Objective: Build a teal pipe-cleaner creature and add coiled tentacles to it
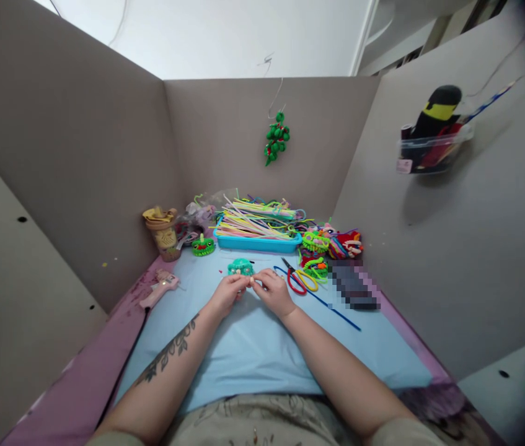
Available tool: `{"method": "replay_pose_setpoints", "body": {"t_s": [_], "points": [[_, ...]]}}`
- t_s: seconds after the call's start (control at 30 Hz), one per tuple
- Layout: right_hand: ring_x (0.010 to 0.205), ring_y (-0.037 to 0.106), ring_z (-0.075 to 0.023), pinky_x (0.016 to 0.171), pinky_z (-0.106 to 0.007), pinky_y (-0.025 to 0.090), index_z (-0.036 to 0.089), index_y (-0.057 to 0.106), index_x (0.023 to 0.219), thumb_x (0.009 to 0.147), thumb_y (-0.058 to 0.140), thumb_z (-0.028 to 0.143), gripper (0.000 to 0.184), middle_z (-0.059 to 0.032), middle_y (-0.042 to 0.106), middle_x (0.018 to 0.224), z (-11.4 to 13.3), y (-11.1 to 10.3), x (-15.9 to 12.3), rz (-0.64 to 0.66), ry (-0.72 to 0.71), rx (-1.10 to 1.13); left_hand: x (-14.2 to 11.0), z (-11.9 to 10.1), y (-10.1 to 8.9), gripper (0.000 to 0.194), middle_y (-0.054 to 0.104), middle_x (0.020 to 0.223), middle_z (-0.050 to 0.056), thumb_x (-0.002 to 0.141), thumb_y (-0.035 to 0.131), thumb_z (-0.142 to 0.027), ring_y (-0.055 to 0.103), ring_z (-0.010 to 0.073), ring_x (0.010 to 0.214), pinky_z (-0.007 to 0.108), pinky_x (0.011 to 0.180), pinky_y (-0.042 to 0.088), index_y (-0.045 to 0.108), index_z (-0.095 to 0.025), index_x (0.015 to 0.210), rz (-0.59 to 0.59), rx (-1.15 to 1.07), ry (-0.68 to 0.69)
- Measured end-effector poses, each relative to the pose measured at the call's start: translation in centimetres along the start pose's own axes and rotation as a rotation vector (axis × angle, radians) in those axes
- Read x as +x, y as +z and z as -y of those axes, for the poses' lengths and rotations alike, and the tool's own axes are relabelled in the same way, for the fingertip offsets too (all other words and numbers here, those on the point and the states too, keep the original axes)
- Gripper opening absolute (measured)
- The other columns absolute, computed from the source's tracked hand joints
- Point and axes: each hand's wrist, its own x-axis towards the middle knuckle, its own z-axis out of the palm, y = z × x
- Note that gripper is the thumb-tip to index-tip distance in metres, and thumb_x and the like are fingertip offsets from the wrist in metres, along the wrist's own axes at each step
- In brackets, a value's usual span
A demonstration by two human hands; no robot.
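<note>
Close together over the middle of the light blue cloth, my left hand [230, 294] and my right hand [274, 291] are both closed in a pinch. Their fingertips meet at a tiny pale piece [251, 281], too small to name. Just beyond them sits a turquoise fuzzy figure [240, 267] with light round spots on its front. Right of my right hand lie scissors [300, 280] with one red and one yellow handle. A dark blue pipe cleaner [336, 310] runs diagonally past them over the cloth [262, 353].
A blue tray [257, 243] of colourful pipe cleaners stands at the back. Left are a pink glue gun [162, 288], a cup [163, 232] and a green figure [203, 246]. Right are colourful pipe-cleaner pieces [315, 266] and a blurred dark rectangle [354, 285]. Grey panels [262, 173] enclose three sides.
</note>
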Motion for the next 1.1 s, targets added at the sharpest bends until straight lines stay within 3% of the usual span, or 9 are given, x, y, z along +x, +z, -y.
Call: {"method": "replay_pose_setpoints", "body": {"t_s": [0.27, 0.5, 0.77, 0.93, 1.1], "points": [[0.075, 0.059, -0.0164, 0.070, -0.029, 0.049, 0.020, 0.065, 0.085, 0.088, 0.050, 0.022, 0.016, -0.0049, 0.063, 0.076, 0.14, -0.11, 0.10, 0.006, -0.078, -0.024, -0.04, -0.18, 0.08, 0.034, 0.042, 0.055, -0.004, 0.061, 0.074, -0.042, 0.030, 0.0037, 0.046, 0.021, 0.044, 0.013, 0.059, -0.012, 0.066, 0.050, -0.111, -0.079], [0.072, 0.056, -0.0172, 0.068, -0.030, 0.047, 0.019, 0.062, 0.082, 0.090, 0.044, 0.020, 0.019, -0.0058, 0.059, 0.073, -0.14, 0.02, -0.22, 0.065, -0.216, -0.194, -0.08, 0.04, 0.03, 0.033, 0.041, 0.051, -0.005, 0.057, 0.076, -0.038, 0.030, 0.0035, 0.044, 0.021, 0.043, 0.013, 0.056, -0.012, 0.061, 0.052, -0.132, -0.109], [0.069, 0.054, -0.0179, 0.067, -0.030, 0.046, 0.018, 0.060, 0.080, 0.092, 0.040, 0.020, 0.024, -0.0061, 0.058, 0.070, -0.06, 0.30, -0.46, 0.089, -0.274, -0.312, 0.05, 0.24, -0.05, 0.034, 0.040, 0.048, -0.005, 0.057, 0.076, -0.037, 0.031, 0.0038, 0.043, 0.020, 0.042, 0.015, 0.052, -0.013, 0.056, 0.036, -0.132, -0.111], [0.070, 0.056, -0.0189, 0.067, -0.032, 0.047, 0.018, 0.061, 0.081, 0.092, 0.040, 0.021, 0.024, -0.0068, 0.059, 0.071, -0.39, 0.58, -0.56, 0.107, -0.272, -0.319, 0.19, 0.29, -0.25, 0.034, 0.040, 0.050, -0.005, 0.056, 0.076, -0.036, 0.031, 0.0037, 0.043, 0.020, 0.041, 0.015, 0.052, -0.013, 0.057, 0.029, -0.126, -0.125], [0.083, 0.059, -0.0194, 0.076, -0.034, 0.050, 0.019, 0.063, 0.096, 0.091, 0.044, 0.020, 0.019, -0.0082, 0.063, 0.086, -0.46, 0.61, -0.46, 0.056, -0.171, -0.164, 0.20, 0.03, -0.36, 0.031, 0.038, 0.053, -0.005, 0.060, 0.075, -0.036, 0.029, 0.0035, 0.045, 0.020, 0.042, 0.013, 0.056, -0.012, 0.066, 0.079, -0.161, -0.113]]}}
